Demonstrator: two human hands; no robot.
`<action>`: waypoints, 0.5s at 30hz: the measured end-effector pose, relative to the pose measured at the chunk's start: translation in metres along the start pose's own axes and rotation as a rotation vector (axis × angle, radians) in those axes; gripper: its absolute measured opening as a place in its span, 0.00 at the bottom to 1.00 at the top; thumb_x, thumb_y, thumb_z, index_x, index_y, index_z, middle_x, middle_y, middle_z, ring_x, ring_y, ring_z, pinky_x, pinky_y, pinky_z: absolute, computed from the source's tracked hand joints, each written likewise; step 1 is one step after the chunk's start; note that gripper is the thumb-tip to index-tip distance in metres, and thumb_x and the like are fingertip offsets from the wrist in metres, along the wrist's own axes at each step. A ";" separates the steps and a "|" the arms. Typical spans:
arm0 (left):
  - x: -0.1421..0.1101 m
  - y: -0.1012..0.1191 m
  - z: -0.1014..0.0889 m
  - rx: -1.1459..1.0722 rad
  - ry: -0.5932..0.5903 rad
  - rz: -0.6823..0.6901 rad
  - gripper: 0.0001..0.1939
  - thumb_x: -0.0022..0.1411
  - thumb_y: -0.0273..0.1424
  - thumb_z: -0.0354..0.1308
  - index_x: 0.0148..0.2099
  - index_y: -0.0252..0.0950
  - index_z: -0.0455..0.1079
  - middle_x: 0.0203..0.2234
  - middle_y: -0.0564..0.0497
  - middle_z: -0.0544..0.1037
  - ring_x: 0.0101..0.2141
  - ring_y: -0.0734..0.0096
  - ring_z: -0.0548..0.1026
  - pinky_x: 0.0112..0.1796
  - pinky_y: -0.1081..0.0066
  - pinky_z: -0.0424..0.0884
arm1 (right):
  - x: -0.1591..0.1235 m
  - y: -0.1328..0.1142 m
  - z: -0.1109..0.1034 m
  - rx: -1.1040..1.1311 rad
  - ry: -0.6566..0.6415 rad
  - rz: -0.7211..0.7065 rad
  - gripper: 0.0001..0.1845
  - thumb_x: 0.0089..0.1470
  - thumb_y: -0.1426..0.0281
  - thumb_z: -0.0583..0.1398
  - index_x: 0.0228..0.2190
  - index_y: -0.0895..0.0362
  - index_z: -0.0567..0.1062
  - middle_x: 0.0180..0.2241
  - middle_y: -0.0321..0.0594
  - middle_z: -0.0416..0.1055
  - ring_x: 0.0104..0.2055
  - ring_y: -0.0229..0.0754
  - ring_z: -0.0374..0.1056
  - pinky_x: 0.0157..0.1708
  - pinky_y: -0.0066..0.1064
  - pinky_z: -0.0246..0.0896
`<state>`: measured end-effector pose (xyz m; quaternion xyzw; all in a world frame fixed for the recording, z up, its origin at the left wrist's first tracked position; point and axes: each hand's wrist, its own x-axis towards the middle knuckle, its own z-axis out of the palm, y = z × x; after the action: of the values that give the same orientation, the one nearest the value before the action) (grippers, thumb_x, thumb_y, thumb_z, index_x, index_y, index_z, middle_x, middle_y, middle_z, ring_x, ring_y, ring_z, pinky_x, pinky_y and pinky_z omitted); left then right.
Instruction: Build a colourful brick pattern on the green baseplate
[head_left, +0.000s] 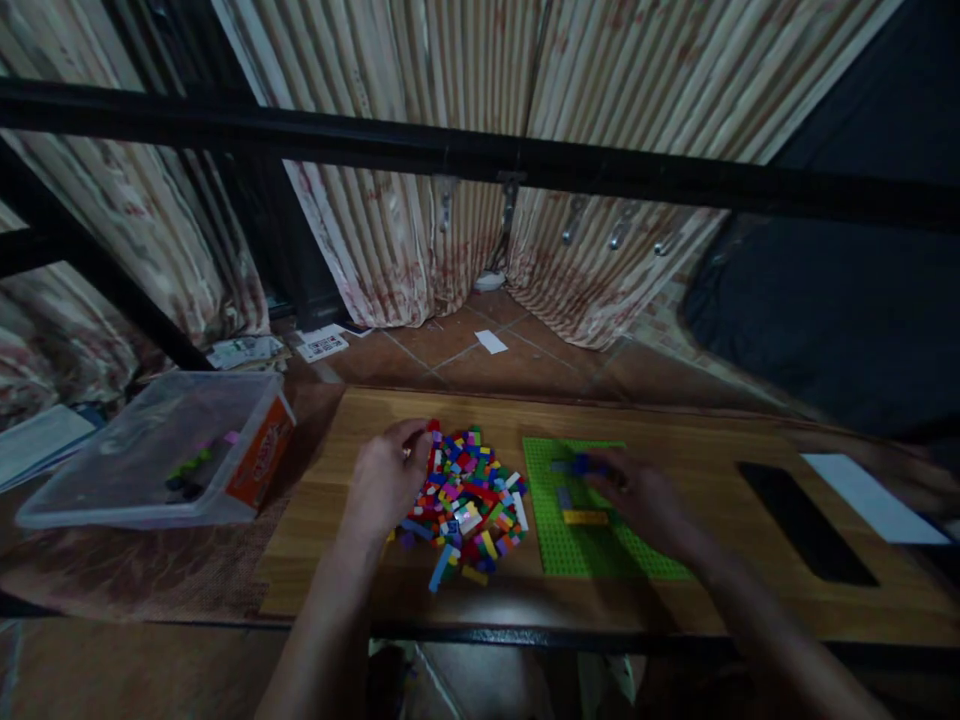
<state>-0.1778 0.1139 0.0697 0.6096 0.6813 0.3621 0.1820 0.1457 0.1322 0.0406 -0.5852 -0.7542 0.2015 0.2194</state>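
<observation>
"So, how many hands are over the worktop point(322, 560)?"

"Two, both the person's. The left hand point(386, 480) is at the left side of one loose pile of coloured bricks point(472, 500), fingers curled beside a red piece. One cannot tell whether they grip it."

"And the pile, counted?"

"Too many small, overlapping bricks for a sure number. It lies just left of one green baseplate point(547, 550)."

"What about the right hand point(645, 495)?"

"It is above that baseplate, fingers bent, with one blue brick point(589, 464) at the fingertips. Whether it is pinched or only touched cannot be told."

"Anything else on the baseplate?"

"One yellow brick point(586, 518), with one grey brick point(564, 497) just beyond it. Another greyish patch is too blurred to name."

"To the right?"

"One black flat object point(806, 522) and, beside it, one white sheet point(874, 498)."

"Left of the worktop?"

"One clear plastic bin point(172, 450), one orange label on its side."

"Farther off?"

"One small white slip point(491, 342) on the tiled floor point(450, 368), then striped curtains point(420, 240) behind one long dark rail point(615, 170)."
</observation>
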 end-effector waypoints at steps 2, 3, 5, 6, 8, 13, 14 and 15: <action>-0.007 0.013 0.021 -0.045 -0.024 0.117 0.14 0.63 0.33 0.50 0.47 0.36 0.74 0.43 0.48 0.80 0.44 0.66 0.77 0.48 0.67 0.70 | -0.016 0.039 -0.015 -0.005 0.016 0.113 0.17 0.55 0.62 0.56 0.44 0.56 0.73 0.32 0.41 0.75 0.29 0.43 0.69 0.32 0.35 0.65; -0.012 0.020 0.032 -0.054 -0.054 0.183 0.14 0.64 0.32 0.50 0.48 0.37 0.73 0.43 0.48 0.79 0.45 0.66 0.76 0.49 0.67 0.70 | -0.022 0.053 -0.020 0.011 0.023 0.142 0.18 0.54 0.62 0.56 0.44 0.56 0.74 0.33 0.42 0.75 0.31 0.44 0.70 0.33 0.36 0.66; -0.021 0.034 0.058 -0.062 -0.103 0.298 0.14 0.64 0.30 0.50 0.48 0.37 0.72 0.44 0.48 0.79 0.46 0.66 0.75 0.50 0.66 0.69 | -0.031 0.072 -0.023 0.083 0.005 0.155 0.18 0.53 0.63 0.57 0.44 0.56 0.74 0.37 0.43 0.77 0.37 0.47 0.72 0.38 0.38 0.67; -0.026 0.041 0.070 -0.053 -0.128 0.356 0.14 0.64 0.29 0.50 0.49 0.37 0.72 0.44 0.48 0.78 0.46 0.66 0.75 0.50 0.65 0.69 | -0.033 0.077 -0.023 0.125 -0.018 0.149 0.18 0.52 0.63 0.58 0.44 0.55 0.74 0.39 0.44 0.77 0.39 0.48 0.72 0.41 0.39 0.67; -0.035 0.054 0.093 -0.034 -0.205 0.467 0.15 0.63 0.27 0.51 0.51 0.38 0.70 0.45 0.48 0.77 0.46 0.65 0.73 0.50 0.63 0.69 | -0.034 0.082 -0.019 0.196 -0.079 0.123 0.19 0.53 0.64 0.58 0.46 0.56 0.73 0.42 0.44 0.76 0.43 0.48 0.72 0.44 0.39 0.66; -0.048 0.079 0.135 0.053 -0.330 0.599 0.19 0.63 0.26 0.51 0.56 0.36 0.65 0.47 0.48 0.75 0.47 0.63 0.70 0.50 0.59 0.68 | -0.026 0.084 -0.013 0.222 -0.156 0.047 0.18 0.53 0.67 0.59 0.46 0.55 0.74 0.42 0.43 0.76 0.42 0.46 0.71 0.45 0.39 0.65; -0.050 0.083 0.142 0.071 -0.348 0.615 0.19 0.63 0.26 0.51 0.57 0.36 0.64 0.47 0.48 0.74 0.47 0.62 0.70 0.51 0.59 0.67 | -0.025 0.085 -0.014 0.223 -0.173 0.035 0.17 0.53 0.67 0.59 0.46 0.55 0.74 0.42 0.43 0.76 0.42 0.45 0.71 0.45 0.38 0.65; -0.051 0.087 0.147 0.088 -0.363 0.630 0.20 0.63 0.26 0.50 0.57 0.36 0.63 0.47 0.47 0.74 0.47 0.62 0.70 0.51 0.59 0.67 | -0.024 0.087 -0.015 0.227 -0.195 0.025 0.17 0.53 0.68 0.59 0.45 0.55 0.74 0.41 0.42 0.76 0.41 0.45 0.71 0.44 0.38 0.65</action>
<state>-0.0056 0.1041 0.0232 0.8510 0.4318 0.2569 0.1531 0.2280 0.1299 0.0020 -0.5435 -0.7370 0.3440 0.2075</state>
